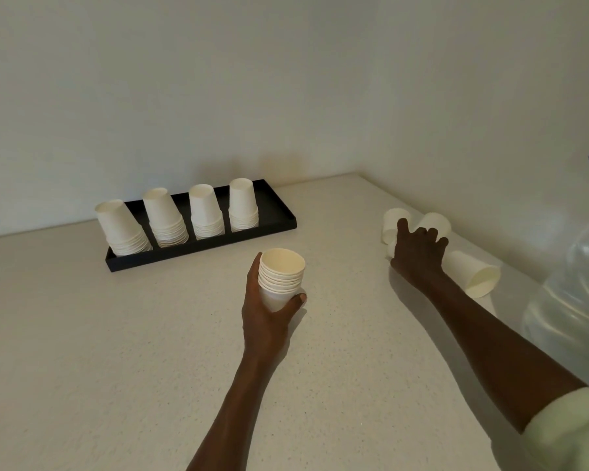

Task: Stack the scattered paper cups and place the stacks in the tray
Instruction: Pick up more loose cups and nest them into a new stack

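The tray (272,202) is plain matte black. The four upside-down stacks (176,214) standing in it are creamy white, with no print. Right of the tray, the stack of cups (281,277) in the left hand (266,314) is the same cream, a little warmer inside its mouth. Farther right of the tray, the loose cups (473,271) are off-white too. The counter (99,351) under the tray is pale beige with fine dark speckles. The sleeve (565,426) is pale green.

Right hand (419,248) hides cup (390,248) beneath; grip unclear.
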